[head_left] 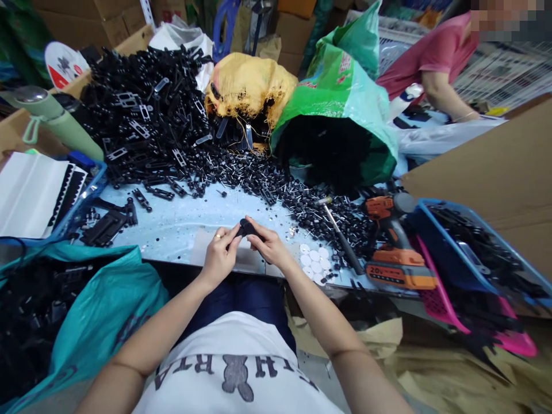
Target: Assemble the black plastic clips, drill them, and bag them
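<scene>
Both of my hands meet over the front edge of the pale blue table [172, 221]. My left hand [221, 253] pinches one side of a small black part [246, 227]. On its other side, my right hand [268, 241] grips the same part with thumb and fingers. The part's finer shape is too small to tell. Beneath the hands lies a greyish plate [202, 247]. White round discs [314, 261] lie to the right of my right hand, and a hammer [342, 236] rests beyond them. Small black pieces with metal pins [241, 172] are heaped behind the hands.
A cordless drill [399, 247] stands at the right, beside a blue basket [478, 224]. Black clips pile up [142, 115] at back left. Behind are a yellow sack [250, 86] and a green bag [336, 98]. A teal bag [107, 305] sits front left. Another person [435, 63] works at upper right.
</scene>
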